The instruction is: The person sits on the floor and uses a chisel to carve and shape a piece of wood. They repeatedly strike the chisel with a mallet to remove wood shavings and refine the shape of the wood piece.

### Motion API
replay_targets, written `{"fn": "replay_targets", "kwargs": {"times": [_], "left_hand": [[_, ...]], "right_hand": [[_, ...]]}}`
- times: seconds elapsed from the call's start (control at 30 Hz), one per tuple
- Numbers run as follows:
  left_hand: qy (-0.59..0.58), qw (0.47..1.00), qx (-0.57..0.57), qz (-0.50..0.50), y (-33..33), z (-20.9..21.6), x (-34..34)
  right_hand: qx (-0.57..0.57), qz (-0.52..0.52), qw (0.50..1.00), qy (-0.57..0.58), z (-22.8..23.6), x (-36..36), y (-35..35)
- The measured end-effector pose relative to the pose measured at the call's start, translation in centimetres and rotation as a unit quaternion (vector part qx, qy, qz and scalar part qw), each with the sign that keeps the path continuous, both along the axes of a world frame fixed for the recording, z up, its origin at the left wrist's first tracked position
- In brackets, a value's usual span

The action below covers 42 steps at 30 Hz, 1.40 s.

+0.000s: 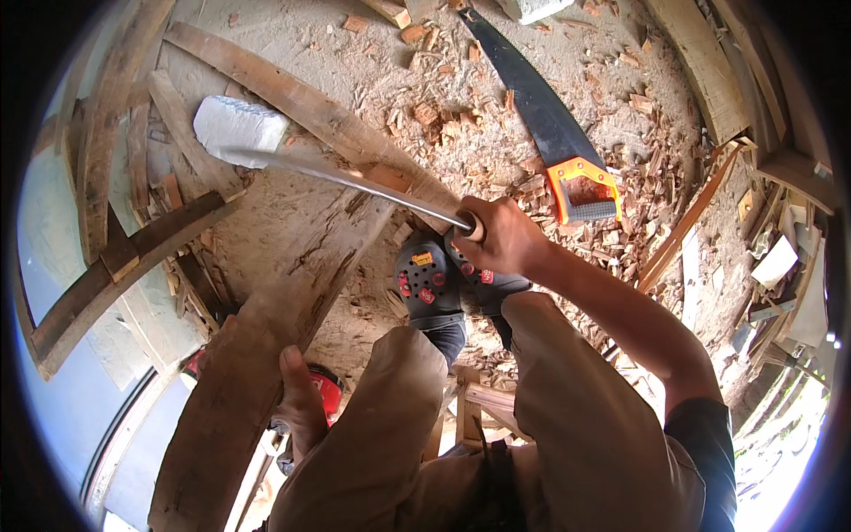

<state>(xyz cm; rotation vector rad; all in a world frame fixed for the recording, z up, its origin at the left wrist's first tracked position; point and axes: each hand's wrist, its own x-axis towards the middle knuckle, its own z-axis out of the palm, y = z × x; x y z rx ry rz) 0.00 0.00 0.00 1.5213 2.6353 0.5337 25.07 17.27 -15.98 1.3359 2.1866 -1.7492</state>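
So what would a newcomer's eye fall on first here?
Probably the orange-handled saw among wood chips, upper right of centre. Next comes the long metal tool in the right hand, stretching across the middle. Then the broad plank at lower left, the left hand at its edge.

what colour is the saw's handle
Orange with grey; the handle shows best in the head view.

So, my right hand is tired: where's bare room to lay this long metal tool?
Mostly bare sandy ground lies beyond the long board, left of the wood chips. A smaller, lightly littered patch sits between the wide plank and left clog. Chips crowd the orange-handled handsaw.
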Motion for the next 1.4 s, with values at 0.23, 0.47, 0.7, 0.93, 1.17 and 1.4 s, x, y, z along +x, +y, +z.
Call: {"fn": "replay_targets", "kwargs": {"times": [0.23,0.47,0.7,0.93,1.17,1.4], "left_hand": [[0.032,0.997,0.012,-0.065,-0.1,-0.2,-0.6],[-0.054,0.997,0.047,0.008,-0.3,-0.3,0.0],[-0.033,0.998,0.054,-0.022,-1.6,-1.6,-0.9],[0.016,0.997,-0.024,-0.077,-1.7,-1.4,-2.1],[-0.048,0.993,0.099,0.034,-0.4,-1.8,-0.5],[-0.203,0.916,0.205,0.280,2.5,-2.0,-1.9]], "right_hand": [[0.039,0.005,0.999,-0.031,-0.6,0.9,-1.3],[-0.031,0.021,0.993,-0.109,-1.1,1.0,-0.6],[-0.036,0.050,0.983,-0.175,-1.3,0.0,-0.5],[0.095,-0.058,0.994,-0.013,-0.3,1.0,-0.6],[0.037,-0.049,0.998,-0.017,-0.2,1.0,-1.4],[-0.007,-0.168,0.985,0.026,-0.1,0.7,-3.1]]}}
